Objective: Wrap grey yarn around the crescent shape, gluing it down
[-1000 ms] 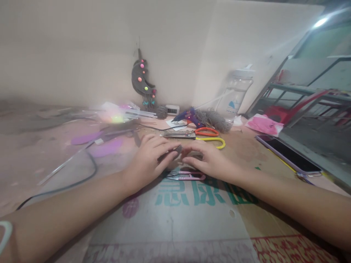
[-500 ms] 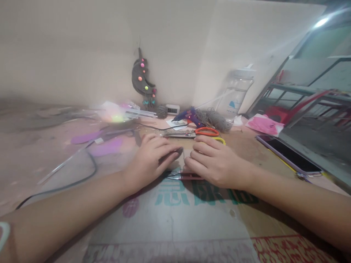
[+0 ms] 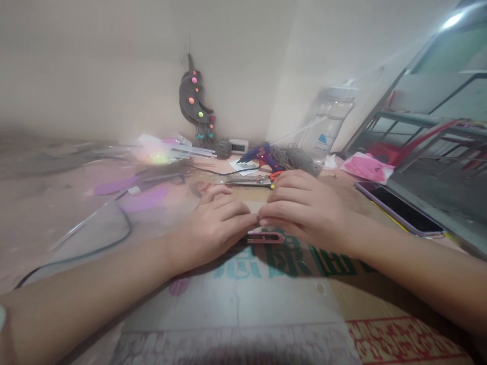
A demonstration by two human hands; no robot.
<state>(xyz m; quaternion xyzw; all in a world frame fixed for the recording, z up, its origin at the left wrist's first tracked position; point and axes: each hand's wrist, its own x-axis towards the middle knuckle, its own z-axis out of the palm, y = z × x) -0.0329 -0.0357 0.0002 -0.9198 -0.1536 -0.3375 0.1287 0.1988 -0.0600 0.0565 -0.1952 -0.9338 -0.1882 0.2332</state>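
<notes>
My left hand (image 3: 222, 220) and my right hand (image 3: 304, 208) meet above a printed cardboard sheet (image 3: 281, 309), fingertips touching or nearly so. The left thumb and fingers are pressed together; whatever lies between them is hidden. Curled fingers on the right hand also hide anything they pinch. Just below the fingertips, a small tool with a pink looped handle (image 3: 266, 238) lies on the cardboard, partly covered by my left hand. Behind the hands rest scissors (image 3: 247, 181) with red-orange handles, partly covered by my right hand.
A purple glue gun (image 3: 261, 156), grey yarn (image 3: 299, 161) and a water bottle (image 3: 327, 124) stand at the back. A grey crescent ornament (image 3: 194, 101) hangs against the wall. Right lies a phone (image 3: 401, 208); left, a dark cable (image 3: 95, 255) and purple pieces (image 3: 146, 200).
My right hand has shifted up and inward, and my left fingertips have moved right to meet it. The small dark piece seen at my left fingertips is now hidden. The view has tipped slightly.
</notes>
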